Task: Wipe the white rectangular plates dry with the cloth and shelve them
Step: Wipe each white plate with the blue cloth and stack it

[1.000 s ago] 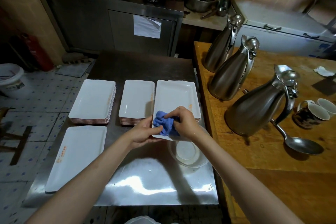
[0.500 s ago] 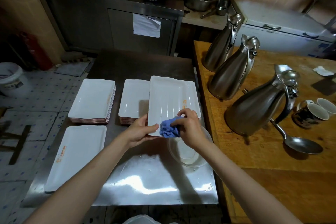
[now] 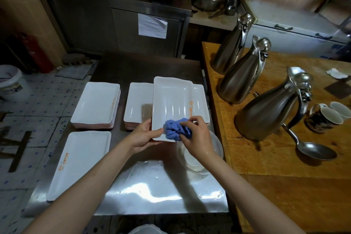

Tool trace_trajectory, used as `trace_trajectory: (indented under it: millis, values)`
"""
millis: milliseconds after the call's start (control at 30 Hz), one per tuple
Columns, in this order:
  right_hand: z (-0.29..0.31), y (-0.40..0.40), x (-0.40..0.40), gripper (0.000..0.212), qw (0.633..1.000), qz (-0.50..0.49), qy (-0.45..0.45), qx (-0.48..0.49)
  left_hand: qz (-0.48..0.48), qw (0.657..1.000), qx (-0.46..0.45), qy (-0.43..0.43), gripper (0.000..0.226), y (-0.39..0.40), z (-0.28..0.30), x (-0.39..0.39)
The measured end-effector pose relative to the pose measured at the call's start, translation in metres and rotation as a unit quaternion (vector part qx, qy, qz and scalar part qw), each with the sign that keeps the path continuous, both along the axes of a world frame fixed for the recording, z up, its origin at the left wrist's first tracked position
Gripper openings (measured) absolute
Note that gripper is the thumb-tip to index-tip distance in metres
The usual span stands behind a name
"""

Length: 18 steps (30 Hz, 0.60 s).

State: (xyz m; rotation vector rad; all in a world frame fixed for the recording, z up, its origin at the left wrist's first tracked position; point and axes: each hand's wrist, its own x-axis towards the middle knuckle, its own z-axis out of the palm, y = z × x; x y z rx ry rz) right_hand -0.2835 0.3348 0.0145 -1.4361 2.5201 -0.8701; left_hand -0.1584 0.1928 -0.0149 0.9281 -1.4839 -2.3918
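Observation:
A white rectangular plate [image 3: 171, 100] is tilted up above the steel table, its near left corner gripped by my left hand [image 3: 143, 136]. My right hand [image 3: 196, 137] holds a bunched blue cloth [image 3: 175, 129] against the plate's near end. Under and behind it lies a stack of the same plates [image 3: 200, 100]. Two more stacks sit to the left, one in the middle [image 3: 137, 104] and one further left [image 3: 97, 105]. A single plate [image 3: 79, 163] lies at the table's front left.
A clear bowl [image 3: 212, 157] sits on the steel table [image 3: 152, 195] under my right wrist. On the wooden counter [image 3: 284, 186] to the right stand three steel jugs [image 3: 264, 112], a ladle [image 3: 311, 150] and two mugs [image 3: 326, 118]. A steel cabinet [image 3: 114, 21] stands behind.
The plate has been lifted off the right stack and tilted up, shifting a little left. My right hand has moved the blue cloth across the plate's near end.

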Motion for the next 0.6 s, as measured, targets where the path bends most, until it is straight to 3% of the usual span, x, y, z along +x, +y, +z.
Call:
trace_trajectory:
  millis: [267,600]
  values:
    - [-0.008,-0.012,-0.011,0.040,0.996,0.057,0.047,-0.052,-0.023,0.999,-0.020,-0.012,0.047,-0.004,0.000,0.003]
    - [0.010,-0.047,-0.035,0.026,0.996,0.021,0.049,-0.071,-0.026,1.000,-0.010,-0.015,0.043,0.000,-0.001,0.000]
